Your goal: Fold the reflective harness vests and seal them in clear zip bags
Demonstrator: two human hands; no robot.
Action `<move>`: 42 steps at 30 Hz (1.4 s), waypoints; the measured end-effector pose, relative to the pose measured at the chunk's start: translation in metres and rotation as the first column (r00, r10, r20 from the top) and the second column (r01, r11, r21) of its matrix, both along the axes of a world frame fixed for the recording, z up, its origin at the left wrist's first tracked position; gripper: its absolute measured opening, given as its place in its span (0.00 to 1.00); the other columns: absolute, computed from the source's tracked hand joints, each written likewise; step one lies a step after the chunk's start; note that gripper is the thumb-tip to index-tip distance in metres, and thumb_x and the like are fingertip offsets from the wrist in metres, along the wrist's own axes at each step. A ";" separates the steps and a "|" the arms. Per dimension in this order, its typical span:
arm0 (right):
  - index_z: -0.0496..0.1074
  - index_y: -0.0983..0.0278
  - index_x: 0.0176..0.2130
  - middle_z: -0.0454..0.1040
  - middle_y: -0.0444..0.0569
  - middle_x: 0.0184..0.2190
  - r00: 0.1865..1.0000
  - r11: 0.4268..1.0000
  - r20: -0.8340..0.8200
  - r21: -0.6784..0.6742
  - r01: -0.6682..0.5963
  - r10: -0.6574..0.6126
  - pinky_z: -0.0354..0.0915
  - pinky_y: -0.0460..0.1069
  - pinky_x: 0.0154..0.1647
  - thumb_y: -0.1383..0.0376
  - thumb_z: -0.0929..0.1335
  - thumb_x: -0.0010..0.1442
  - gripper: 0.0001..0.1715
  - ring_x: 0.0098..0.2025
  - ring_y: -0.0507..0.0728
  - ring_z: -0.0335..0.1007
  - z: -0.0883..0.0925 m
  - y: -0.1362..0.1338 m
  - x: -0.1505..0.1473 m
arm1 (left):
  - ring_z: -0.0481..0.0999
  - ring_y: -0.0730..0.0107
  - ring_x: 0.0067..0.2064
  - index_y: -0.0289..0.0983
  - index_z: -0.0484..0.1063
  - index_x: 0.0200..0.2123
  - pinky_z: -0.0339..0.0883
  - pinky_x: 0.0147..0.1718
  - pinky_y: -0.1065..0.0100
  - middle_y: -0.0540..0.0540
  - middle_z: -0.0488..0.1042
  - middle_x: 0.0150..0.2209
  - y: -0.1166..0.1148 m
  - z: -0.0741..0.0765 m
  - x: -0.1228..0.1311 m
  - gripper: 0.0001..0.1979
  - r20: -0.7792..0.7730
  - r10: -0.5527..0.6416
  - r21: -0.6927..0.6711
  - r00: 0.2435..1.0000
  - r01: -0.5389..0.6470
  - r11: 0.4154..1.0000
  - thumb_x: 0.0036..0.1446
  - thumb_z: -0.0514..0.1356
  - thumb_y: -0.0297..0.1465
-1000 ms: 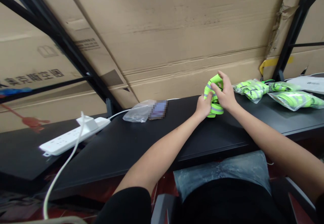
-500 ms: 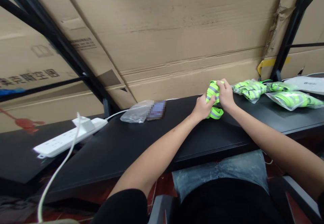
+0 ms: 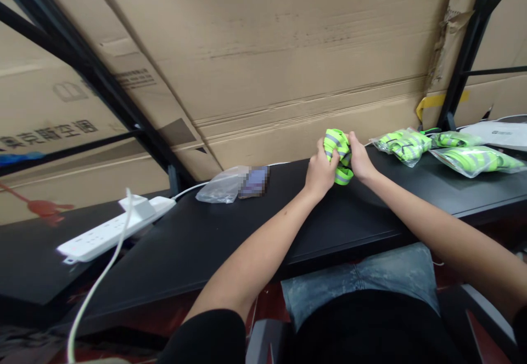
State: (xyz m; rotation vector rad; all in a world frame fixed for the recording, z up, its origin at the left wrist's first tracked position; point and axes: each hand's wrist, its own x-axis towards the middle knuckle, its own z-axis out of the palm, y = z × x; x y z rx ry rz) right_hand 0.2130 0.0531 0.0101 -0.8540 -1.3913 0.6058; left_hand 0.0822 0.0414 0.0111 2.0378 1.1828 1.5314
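Above the black desk, a folded fluorescent yellow-green reflective strap (image 3: 332, 138) with grey stripes is bunched between my hands. My left hand (image 3: 321, 171) wraps round its left side, thumb across the front. On the opposite side my right hand (image 3: 361, 160) presses against the bundle, its fingers partly hidden behind it. A loop of the strap (image 3: 344, 176) hangs below the hands. To the right lie clear bags of similar yellow-green reflective material, one nearer (image 3: 405, 145) and others (image 3: 473, 161) farther right.
On the black desk (image 3: 247, 243) lie a clear plastic bag (image 3: 220, 185) and a blurred-out phone-like object (image 3: 254, 182). A white power strip (image 3: 111, 235) with a cable sits at left. Cardboard (image 3: 288, 67) and black metal frame bars (image 3: 102, 84) stand behind.
Both hands have shifted slightly left with the strap. The bundle is more gathered, and the hanging loop sits higher. My right hand's fingers have moved from the top of the bundle to its side.
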 end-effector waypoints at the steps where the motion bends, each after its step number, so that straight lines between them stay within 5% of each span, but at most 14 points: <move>1: 0.72 0.59 0.54 0.74 0.51 0.56 1.000 1.000 0.028 0.001 -0.009 0.009 0.61 0.57 0.61 0.38 0.52 0.65 0.39 0.60 0.59 0.67 -0.001 0.000 -0.002 | 0.79 0.52 0.44 0.42 0.64 0.60 0.68 0.46 0.59 0.40 0.79 0.42 0.001 0.002 -0.001 0.23 0.012 0.022 -0.008 1.000 -0.022 1.000 0.63 0.59 0.38; 5: 0.65 0.55 0.61 0.67 0.49 0.63 0.995 0.998 0.078 0.036 0.053 -0.056 0.61 0.56 0.62 0.37 0.54 0.65 0.39 0.64 0.58 0.62 -0.007 0.002 -0.009 | 0.78 0.53 0.44 0.41 0.65 0.59 0.67 0.45 0.60 0.40 0.79 0.42 0.001 0.004 0.001 0.22 0.025 0.029 -0.023 0.999 -0.028 0.999 0.63 0.59 0.39; 12: 0.65 0.56 0.59 0.71 0.52 0.57 0.973 0.971 -0.042 0.070 0.227 -0.225 0.66 0.54 0.55 0.40 0.53 0.66 0.36 0.56 0.59 0.69 -0.008 0.000 -0.016 | 0.77 0.60 0.34 0.41 0.72 0.49 0.66 0.37 0.64 0.44 0.78 0.32 -0.019 -0.002 0.021 0.15 0.103 -0.091 -0.059 0.990 0.098 0.993 0.66 0.55 0.42; 18: 0.72 0.61 0.47 0.76 0.54 0.45 0.968 0.979 -0.148 -0.022 0.201 -0.202 0.67 0.52 0.47 0.41 0.53 0.65 0.35 0.47 0.59 0.72 -0.005 0.003 -0.015 | 0.75 0.57 0.48 0.39 0.73 0.45 0.66 0.51 0.60 0.40 0.76 0.42 -0.012 -0.007 0.027 0.13 0.126 -0.119 -0.096 0.985 0.131 0.987 0.66 0.53 0.39; 23: 0.70 0.60 0.34 0.75 0.50 0.33 0.944 0.947 -0.099 -0.102 0.304 -0.314 0.65 0.51 0.39 0.41 0.55 0.65 0.31 0.37 0.57 0.71 -0.009 0.003 -0.016 | 0.61 0.53 0.64 0.38 0.74 0.44 0.53 0.64 0.56 0.36 0.65 0.57 0.002 -0.014 0.030 0.12 0.131 0.039 -0.159 0.991 -0.018 0.987 0.64 0.56 0.38; 27: 0.71 0.59 0.33 0.75 0.48 0.31 0.929 0.929 -0.035 -0.056 0.366 -0.368 0.63 0.50 0.37 0.40 0.56 0.65 0.31 0.35 0.57 0.70 -0.007 0.002 -0.016 | 0.59 0.54 0.65 0.42 0.72 0.50 0.51 0.65 0.56 0.40 0.60 0.63 0.003 -0.017 0.030 0.13 0.146 0.031 -0.159 0.989 -0.007 0.987 0.66 0.55 0.39; 34: 0.70 0.62 0.27 0.71 0.46 0.24 0.963 0.962 -0.004 -0.053 0.268 -0.268 0.60 0.50 0.30 0.39 0.59 0.63 0.32 0.29 0.55 0.66 -0.001 0.010 -0.005 | 0.59 0.56 0.66 0.37 0.62 0.58 0.51 0.64 0.57 0.33 0.62 0.62 -0.002 -0.016 0.038 0.22 0.102 0.010 -0.096 0.995 0.000 0.995 0.65 0.56 0.39; 37: 0.75 0.63 0.31 0.76 0.49 0.28 0.945 0.959 0.167 0.047 0.279 -0.283 0.62 0.51 0.35 0.40 0.59 0.64 0.33 0.33 0.58 0.70 0.006 0.007 0.011 | 0.67 0.50 0.61 0.37 0.68 0.54 0.57 0.60 0.54 0.33 0.71 0.56 0.010 0.005 0.011 0.24 -0.032 -0.059 -0.084 0.998 0.056 0.995 0.59 0.61 0.44; 39: 0.78 0.62 0.37 0.79 0.51 0.33 0.886 0.940 0.316 0.118 0.319 -0.340 0.64 0.53 0.40 0.42 0.61 0.64 0.30 0.37 0.60 0.73 0.009 0.006 0.024 | 0.73 0.49 0.54 0.39 0.75 0.42 0.60 0.57 0.54 0.38 0.78 0.45 0.024 0.024 -0.030 0.18 -0.264 -0.077 -0.059 0.961 0.064 0.996 0.55 0.64 0.45; 42: 0.79 0.61 0.42 0.81 0.53 0.36 0.770 0.917 0.503 0.143 0.373 -0.392 0.65 0.57 0.43 0.44 0.64 0.63 0.26 0.40 0.64 0.75 0.009 0.008 0.042 | 0.73 0.43 0.53 0.40 0.74 0.34 0.58 0.55 0.48 0.36 0.78 0.42 0.042 0.043 -0.117 0.13 -0.420 0.302 -0.009 0.855 -0.337 0.941 0.56 0.61 0.44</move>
